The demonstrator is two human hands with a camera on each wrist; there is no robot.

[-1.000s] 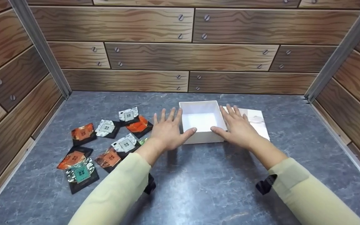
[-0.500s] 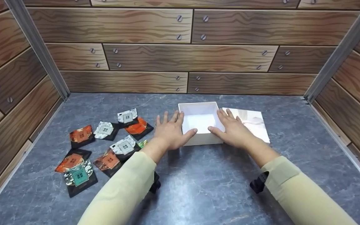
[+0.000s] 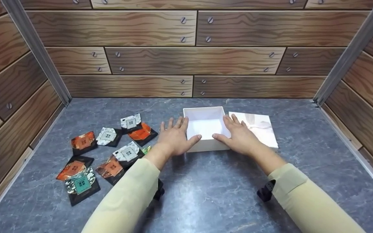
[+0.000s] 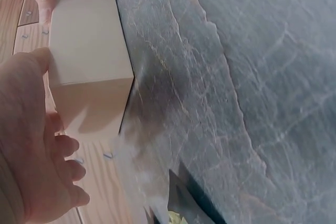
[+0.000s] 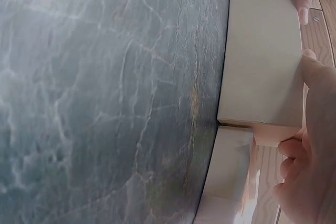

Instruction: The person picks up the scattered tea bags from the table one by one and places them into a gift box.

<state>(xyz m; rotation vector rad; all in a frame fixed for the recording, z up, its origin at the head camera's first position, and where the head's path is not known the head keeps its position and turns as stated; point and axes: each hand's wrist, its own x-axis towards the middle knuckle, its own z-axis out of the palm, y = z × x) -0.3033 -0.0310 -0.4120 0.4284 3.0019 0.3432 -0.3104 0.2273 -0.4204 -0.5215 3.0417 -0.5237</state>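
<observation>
A white, lidless square box [image 3: 207, 146] stands on the grey marbled table, its inside bare. My left hand [image 3: 174, 139] lies along the box's left side with fingers straight and thumb at the near rim. On the opposite side my right hand [image 3: 240, 137] does the same, fingers stretched along the right rim. In the left wrist view, the left thumb touches the box [image 4: 89, 35] at its top edge. The right wrist view shows the right thumb and fingertips against the box [image 5: 262, 51]. Beside it on the right lies a whitish lid [image 3: 262, 126] with a pale ribbon.
Several flat packets lie loosely on the left: one with a teal label [image 3: 82, 183], orange ones such as this packet [image 3: 83, 142], and white ones such as this packet [image 3: 129, 152]. A wood-patterned wall [image 3: 186, 61] encloses the table at the back and sides.
Both hands have shifted slightly left, the right one more, so more of the lid shows. The box and packets sit a little lower and further left in view.
</observation>
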